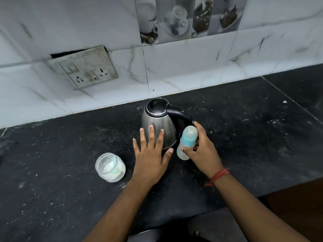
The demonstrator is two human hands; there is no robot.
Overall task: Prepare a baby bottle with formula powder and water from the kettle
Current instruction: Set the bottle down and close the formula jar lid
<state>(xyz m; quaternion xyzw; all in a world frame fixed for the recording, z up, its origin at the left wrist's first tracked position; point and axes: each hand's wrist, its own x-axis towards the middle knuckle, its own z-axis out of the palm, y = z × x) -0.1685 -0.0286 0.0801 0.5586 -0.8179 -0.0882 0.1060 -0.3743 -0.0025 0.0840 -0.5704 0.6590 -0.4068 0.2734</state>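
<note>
A steel kettle (pixel 158 122) with a black lid and handle stands on the dark counter (pixel 244 137), spout toward the left. My right hand (pixel 203 151) grips a baby bottle (pixel 187 142), with a blue collar and clear cap, upright just right of the kettle. My left hand (pixel 151 154) hovers flat with fingers spread in front of the kettle, its fingertips over the kettle's body; contact is unclear. A clear open jar (pixel 110 167) of white powder, with a pale scoop inside, sits to the left.
A tiled wall (pixel 174 67) runs behind the counter, with a worn socket plate (pixel 85 68) at the left. The counter's front edge drops off at the lower right (pixel 288 187). White specks dust the surface.
</note>
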